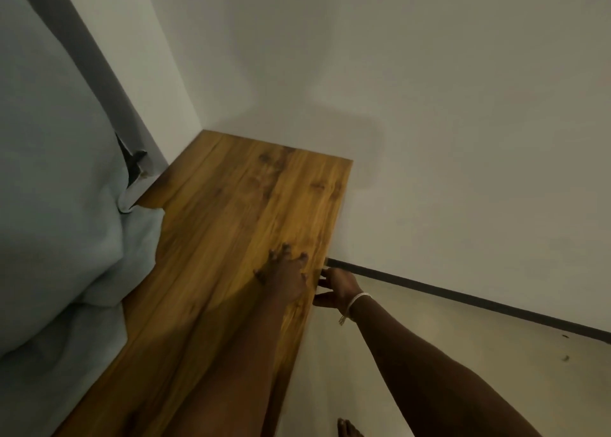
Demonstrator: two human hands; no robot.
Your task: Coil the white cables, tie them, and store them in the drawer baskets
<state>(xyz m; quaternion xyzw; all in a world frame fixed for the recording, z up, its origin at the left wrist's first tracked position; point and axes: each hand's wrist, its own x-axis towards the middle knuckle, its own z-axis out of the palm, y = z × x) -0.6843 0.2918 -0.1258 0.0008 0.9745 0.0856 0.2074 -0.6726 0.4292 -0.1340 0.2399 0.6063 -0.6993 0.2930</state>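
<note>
My left hand [285, 276] lies flat on a long wooden top [231, 225], fingers spread and pressing near its right edge. My right hand [335, 288] reaches just past that edge, fingers loosely curved against the side of the wood below the top, a pale band on its wrist. I cannot tell whether it grips anything there. No white cable, drawer or basket shows in this view.
A pale blue-grey duvet [56, 205] bulges over the left side of the wooden top. White walls [429, 106] close the corner behind. A dark skirting strip [463, 299] runs along the cream floor [496, 370] at right. A bare foot [347, 428] stands at the bottom.
</note>
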